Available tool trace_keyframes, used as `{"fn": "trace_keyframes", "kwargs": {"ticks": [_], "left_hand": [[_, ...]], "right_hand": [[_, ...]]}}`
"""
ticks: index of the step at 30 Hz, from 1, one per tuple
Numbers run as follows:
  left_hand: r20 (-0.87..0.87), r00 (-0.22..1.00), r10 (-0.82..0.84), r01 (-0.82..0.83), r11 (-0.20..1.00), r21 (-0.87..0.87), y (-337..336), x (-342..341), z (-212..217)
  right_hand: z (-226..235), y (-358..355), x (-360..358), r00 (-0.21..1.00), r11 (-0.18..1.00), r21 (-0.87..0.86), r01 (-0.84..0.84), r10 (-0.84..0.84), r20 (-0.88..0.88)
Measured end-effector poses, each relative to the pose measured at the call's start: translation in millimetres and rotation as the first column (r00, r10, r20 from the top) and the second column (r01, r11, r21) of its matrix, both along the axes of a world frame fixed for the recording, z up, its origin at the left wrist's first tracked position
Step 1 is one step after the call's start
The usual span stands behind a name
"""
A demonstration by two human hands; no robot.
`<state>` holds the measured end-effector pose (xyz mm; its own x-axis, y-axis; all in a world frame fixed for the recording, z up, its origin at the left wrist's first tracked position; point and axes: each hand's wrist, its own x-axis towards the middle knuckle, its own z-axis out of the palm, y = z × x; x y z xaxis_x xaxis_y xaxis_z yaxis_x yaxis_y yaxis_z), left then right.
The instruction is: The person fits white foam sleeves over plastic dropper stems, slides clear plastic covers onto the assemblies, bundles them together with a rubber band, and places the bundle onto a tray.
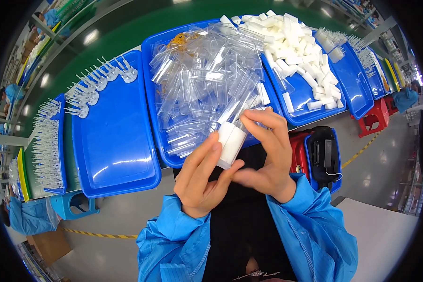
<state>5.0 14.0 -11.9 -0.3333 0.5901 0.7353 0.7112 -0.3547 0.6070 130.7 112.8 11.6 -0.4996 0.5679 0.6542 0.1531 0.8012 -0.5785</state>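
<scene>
A white foam block (232,141) sits within a clear plastic sleeve (224,164), held tilted in front of me between both hands. My left hand (199,176) is closed on the sleeve's left side, with fingertips along it and the thumb near its lower end. My right hand (270,152) has its index finger bent at the upper end of the sleeve. Its thumb is slightly blurred near the lower end. Just beyond, the blue middle tray (151,117) is heaped with clear plastic sleeves (192,84).
At the right, a blue tray (310,115) carries a pile of white foam blocks (296,47). The blue left tray (117,141) has white pronged parts (101,82) along its far edge. A red stool (298,141) and a blue bin (336,181) stand low at right.
</scene>
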Motion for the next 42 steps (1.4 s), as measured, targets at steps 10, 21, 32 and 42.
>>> {"fn": "trace_keyframes", "kwargs": {"ticks": [10,21,32,42], "left_hand": [[0.347,0.919,-0.186,0.197,0.98,0.003,-5,5,5],[0.569,0.801,-0.188,0.2,0.979,0.042,-13,-1,11],[0.535,0.821,-0.198,0.194,0.979,0.064,-10,-8,5],[0.514,0.836,-0.191,0.209,0.978,0.024,-6,-4,4]], "right_hand": [[-15,1,-1,0.904,0.903,-0.306,-0.301,0.169,-0.392],[15,70,-10,0.988,0.975,-0.191,0.113,-0.131,-0.084],[-5,79,-17,0.975,0.913,-0.383,0.139,-0.195,-0.111],[-4,81,-9,0.885,0.766,-0.622,-0.161,-0.167,-0.434]]}}
